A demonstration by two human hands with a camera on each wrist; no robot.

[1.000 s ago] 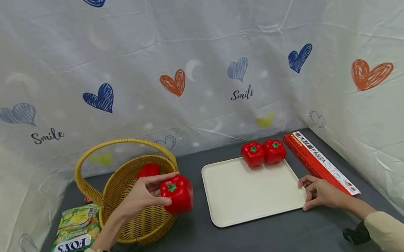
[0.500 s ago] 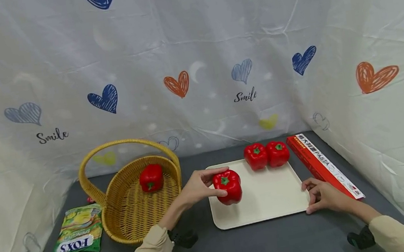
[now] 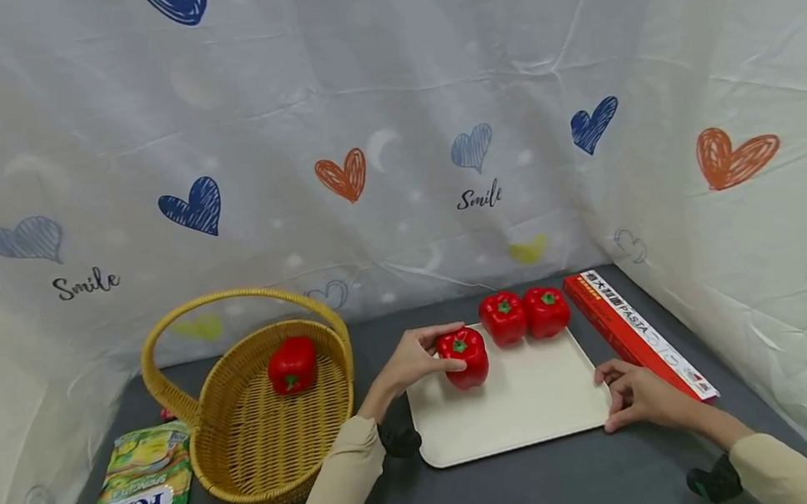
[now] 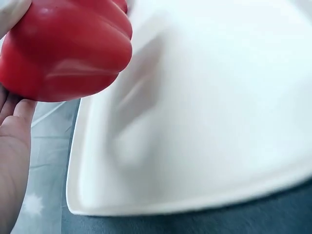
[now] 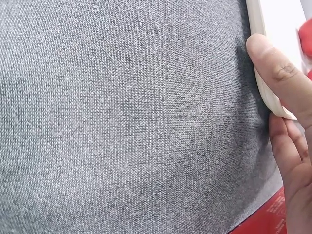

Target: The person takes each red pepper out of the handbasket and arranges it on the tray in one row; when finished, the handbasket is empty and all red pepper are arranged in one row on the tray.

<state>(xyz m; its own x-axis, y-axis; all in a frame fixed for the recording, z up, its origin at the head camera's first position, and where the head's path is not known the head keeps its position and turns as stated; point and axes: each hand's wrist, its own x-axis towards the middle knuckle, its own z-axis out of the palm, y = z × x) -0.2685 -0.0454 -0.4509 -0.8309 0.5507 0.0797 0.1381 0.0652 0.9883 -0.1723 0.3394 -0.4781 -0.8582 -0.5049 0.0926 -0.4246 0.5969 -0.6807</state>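
Head view: the left hand grips a red pepper, stem up, long axis roughly upright, over the left side of the tray. Left wrist: its lobed end points right. Right wrist: the right hand pinches the tray's corner.

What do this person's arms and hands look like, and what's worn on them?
The left hand and right hand are bare, without gloves. A long, plain beige cloth left sleeve and matching right sleeve cover the arms. Each wrist carries a small black device; no cables show.
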